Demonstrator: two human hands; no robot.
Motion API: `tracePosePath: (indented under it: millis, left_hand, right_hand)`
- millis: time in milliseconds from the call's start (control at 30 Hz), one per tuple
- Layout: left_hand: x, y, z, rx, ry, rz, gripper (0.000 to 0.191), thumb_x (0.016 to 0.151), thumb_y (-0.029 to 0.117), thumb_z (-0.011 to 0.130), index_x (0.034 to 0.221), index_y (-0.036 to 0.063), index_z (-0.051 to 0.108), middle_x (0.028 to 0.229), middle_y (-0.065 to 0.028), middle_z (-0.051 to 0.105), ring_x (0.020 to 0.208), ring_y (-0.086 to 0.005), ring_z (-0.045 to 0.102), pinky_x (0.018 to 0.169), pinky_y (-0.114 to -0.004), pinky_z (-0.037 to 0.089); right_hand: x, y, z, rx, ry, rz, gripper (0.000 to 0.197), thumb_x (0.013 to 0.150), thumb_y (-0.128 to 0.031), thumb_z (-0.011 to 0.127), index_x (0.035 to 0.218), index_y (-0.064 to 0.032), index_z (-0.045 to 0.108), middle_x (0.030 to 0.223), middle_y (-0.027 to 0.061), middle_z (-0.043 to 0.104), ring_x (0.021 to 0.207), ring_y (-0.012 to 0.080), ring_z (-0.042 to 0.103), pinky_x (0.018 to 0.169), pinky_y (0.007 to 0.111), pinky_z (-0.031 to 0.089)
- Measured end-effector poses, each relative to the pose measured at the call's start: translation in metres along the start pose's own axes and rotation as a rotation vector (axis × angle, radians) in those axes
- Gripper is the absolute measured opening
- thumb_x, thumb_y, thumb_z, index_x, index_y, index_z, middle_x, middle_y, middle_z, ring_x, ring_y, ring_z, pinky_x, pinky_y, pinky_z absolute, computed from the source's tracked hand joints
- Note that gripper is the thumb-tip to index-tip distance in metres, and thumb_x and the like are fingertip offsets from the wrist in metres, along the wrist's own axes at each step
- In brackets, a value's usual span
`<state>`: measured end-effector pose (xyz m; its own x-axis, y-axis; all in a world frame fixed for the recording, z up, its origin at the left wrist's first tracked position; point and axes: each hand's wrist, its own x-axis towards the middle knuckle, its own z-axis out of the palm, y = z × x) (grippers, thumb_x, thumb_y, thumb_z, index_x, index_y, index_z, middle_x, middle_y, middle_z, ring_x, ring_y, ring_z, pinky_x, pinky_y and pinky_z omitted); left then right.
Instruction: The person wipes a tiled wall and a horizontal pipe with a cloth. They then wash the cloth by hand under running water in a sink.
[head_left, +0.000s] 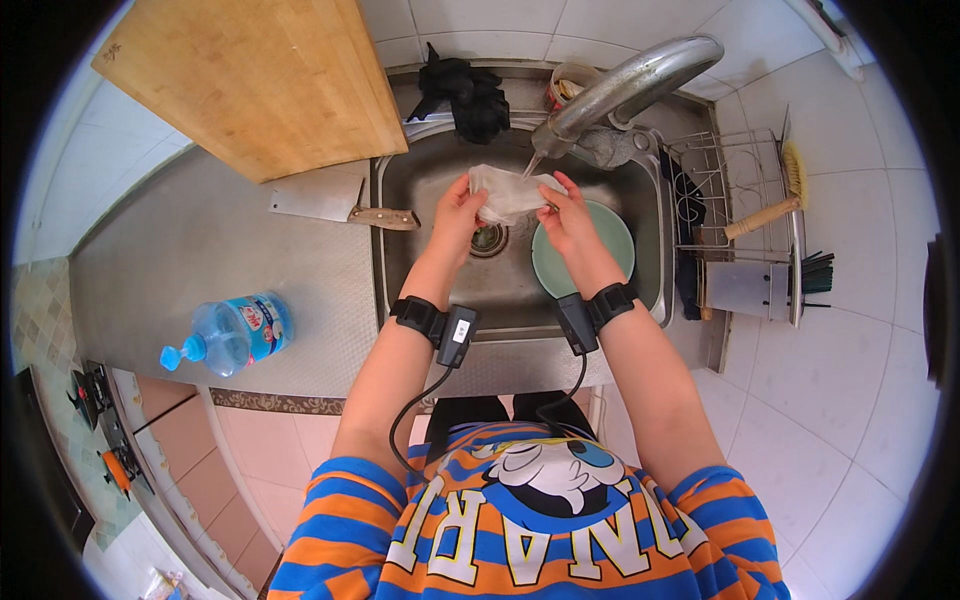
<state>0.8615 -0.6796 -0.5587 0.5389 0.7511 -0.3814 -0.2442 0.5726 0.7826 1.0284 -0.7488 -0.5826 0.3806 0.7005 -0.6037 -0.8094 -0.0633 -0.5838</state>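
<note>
Between my two hands a thin white cloth (511, 193) is stretched out over the stainless steel sink (472, 292). My left hand (459, 208) pinches its left end, and my right hand (564, 210) grips the right end. A stream of water falls onto the cloth from the curved metal faucet (622, 86). Below my right hand a pale green bowl (553, 259) sits in the sink, partly covered by that hand and forearm. The drain strainer (489, 238) shows under the cloth with some green scraps in it.
Left of the sink lie a cleaver (319, 201) with its handle over the rim, a wooden cutting board (262, 82) and a blue detergent bottle (244, 330). Black gloves or cloth (469, 94) rest behind the sink. A wire rack (735, 195) with a brush (761, 217) stands at right.
</note>
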Motion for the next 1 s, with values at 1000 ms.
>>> tracePosePath:
  millis: [1000]
  left_hand:
    - [-0.004,0.033,0.009,0.148,-0.037,0.121,0.036,0.088,0.001,0.040,0.123,0.0073,0.046,0.109,-0.0070,0.055,0.093,-0.0133,0.054,0.080,-0.025,0.044]
  right_hand:
    - [0.014,0.017,-0.039,-0.521,-0.144,0.191,0.046,0.072,-0.003,0.056,0.117,-0.0050,0.047,0.099,0.0079,0.055,0.086,0.0142,0.052,0.072,0.029,0.042]
